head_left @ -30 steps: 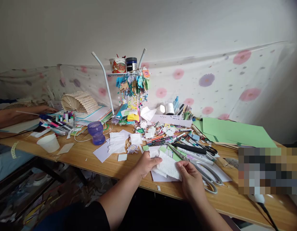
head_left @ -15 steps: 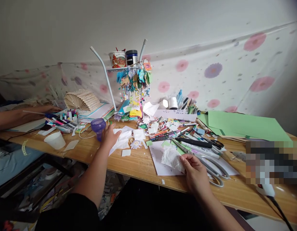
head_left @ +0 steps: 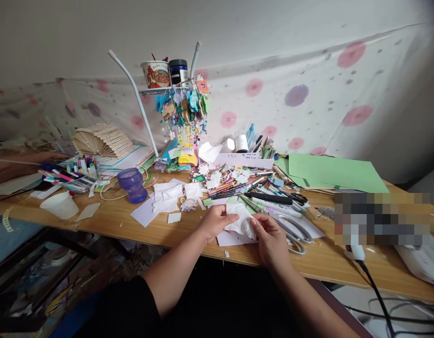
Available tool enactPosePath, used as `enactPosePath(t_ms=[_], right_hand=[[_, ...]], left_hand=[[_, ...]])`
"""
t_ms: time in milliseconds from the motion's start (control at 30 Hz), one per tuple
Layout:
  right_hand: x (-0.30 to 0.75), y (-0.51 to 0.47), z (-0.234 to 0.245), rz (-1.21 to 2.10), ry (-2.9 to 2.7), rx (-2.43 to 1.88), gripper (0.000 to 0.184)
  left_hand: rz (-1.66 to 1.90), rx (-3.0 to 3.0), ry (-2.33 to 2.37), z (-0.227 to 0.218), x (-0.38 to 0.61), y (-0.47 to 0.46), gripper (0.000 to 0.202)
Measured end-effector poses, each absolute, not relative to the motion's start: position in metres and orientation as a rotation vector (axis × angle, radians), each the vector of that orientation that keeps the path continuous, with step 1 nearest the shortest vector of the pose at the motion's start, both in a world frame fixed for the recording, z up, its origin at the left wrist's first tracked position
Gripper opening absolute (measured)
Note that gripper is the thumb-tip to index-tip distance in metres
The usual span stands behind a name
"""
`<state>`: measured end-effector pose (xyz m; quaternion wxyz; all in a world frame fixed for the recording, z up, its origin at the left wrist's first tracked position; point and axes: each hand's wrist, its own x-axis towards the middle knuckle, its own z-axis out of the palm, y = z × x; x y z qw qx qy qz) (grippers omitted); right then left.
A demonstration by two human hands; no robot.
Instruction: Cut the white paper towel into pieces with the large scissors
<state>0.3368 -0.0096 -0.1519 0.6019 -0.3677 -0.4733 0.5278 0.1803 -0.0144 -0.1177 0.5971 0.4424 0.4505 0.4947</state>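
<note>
A small white, dimpled paper towel (head_left: 240,220) is stretched between my two hands above the table's front part. My left hand (head_left: 217,223) pinches its left edge with thumb and fingers. At its lower right edge, my right hand (head_left: 271,237) grips it the same way. Beneath the towel lies a white sheet (head_left: 234,240). Large grey-handled scissors (head_left: 296,230) rest just beyond my right hand. To the left, crumpled white tissues (head_left: 167,195) lie on another sheet, with a purple cup (head_left: 132,185) behind them.
Pens (head_left: 231,188) and paper scraps crowd the table's middle. A white cup (head_left: 60,205) stands at left, near a folded fan (head_left: 102,141) and another person's arm (head_left: 23,166). A rack (head_left: 135,94) holds hanging ornaments. Green paper (head_left: 332,171) lies at right, near a corded white tool (head_left: 355,251).
My left hand has left the purple cup and moved right to take hold of the paper towel. My right hand keeps its grip on it. The view has shifted right.
</note>
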Motion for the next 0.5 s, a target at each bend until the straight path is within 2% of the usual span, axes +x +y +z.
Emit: enactPosePath(t_ms=[167, 333, 500], right_hand=[[0.338, -0.009, -0.149, 1.108, -1.354, -0.950, 0.044], [0.341, -0.005, -0.156, 1.052, -1.439, -1.001, 0.033], [0.340, -0.003, -0.162, 1.005, -1.455, -0.966, 0.039]], left_hand=[[1.260, 1.120, 1.035, -0.132, 0.183, -0.012, 0.040], [1.195, 1.122, 1.036, -0.142, 0.180, -0.014, 0.039], [1.245, 1.140, 1.060, -0.145, 0.178, -0.013, 0.037]])
